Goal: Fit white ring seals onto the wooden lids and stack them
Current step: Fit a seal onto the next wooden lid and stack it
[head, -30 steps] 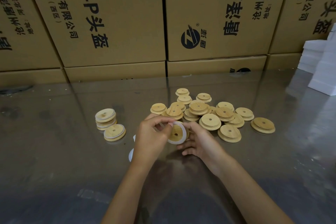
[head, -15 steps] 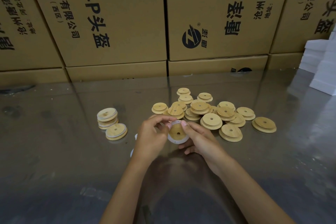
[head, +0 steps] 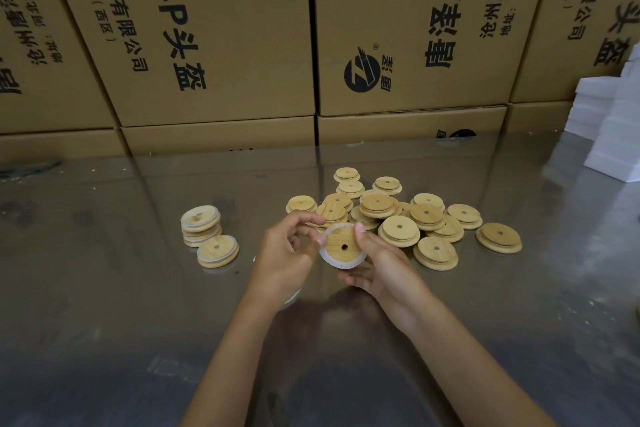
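A white ring seal (head: 337, 262) is being pinched onto a wooden lid (head: 341, 244) by both hands' grips, with a few sealed lids (head: 201, 225) stacked and many bare lids (head: 398, 230) left.

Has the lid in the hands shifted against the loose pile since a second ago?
No. The held lid sits just in front of the loose pile, as before.
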A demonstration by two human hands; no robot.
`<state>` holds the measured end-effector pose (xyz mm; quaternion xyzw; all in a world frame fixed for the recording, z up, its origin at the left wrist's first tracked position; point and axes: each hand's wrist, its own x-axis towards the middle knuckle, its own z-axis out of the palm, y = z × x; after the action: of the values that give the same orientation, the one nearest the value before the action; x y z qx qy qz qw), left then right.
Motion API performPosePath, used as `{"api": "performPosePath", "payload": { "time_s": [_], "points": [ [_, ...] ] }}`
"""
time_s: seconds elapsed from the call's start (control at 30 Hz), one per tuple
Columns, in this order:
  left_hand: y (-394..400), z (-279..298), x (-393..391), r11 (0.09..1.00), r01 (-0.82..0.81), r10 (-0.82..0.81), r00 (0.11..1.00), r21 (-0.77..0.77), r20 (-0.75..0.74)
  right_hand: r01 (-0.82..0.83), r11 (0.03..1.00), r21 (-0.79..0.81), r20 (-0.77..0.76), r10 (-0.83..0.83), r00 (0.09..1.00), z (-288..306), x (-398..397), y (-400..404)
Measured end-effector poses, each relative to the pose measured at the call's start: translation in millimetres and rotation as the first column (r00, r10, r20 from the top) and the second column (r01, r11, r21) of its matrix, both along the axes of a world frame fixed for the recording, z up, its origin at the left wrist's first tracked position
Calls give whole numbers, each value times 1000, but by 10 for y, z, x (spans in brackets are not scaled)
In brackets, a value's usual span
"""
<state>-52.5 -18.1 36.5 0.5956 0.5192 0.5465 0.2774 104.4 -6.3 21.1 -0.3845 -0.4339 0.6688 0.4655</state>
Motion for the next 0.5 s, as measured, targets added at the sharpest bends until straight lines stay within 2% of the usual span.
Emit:
{"api": "performPosePath", "payload": {
  "time_s": [0.3,0.4,0.5],
  "points": [
    [35,-162,134,995,-100,100,995,-3,25,81,996,-40,-1,-81,997,47,14,5],
    [23,-166,155,988,-153,153,986,-14,58,53,998,-19,-35,-53,998,46,-2,-13],
    [24,-150,179,989,-138,145,980,-61,133,10,1000,21,-64,-8,998,47,-18,-25]
  ]
}}
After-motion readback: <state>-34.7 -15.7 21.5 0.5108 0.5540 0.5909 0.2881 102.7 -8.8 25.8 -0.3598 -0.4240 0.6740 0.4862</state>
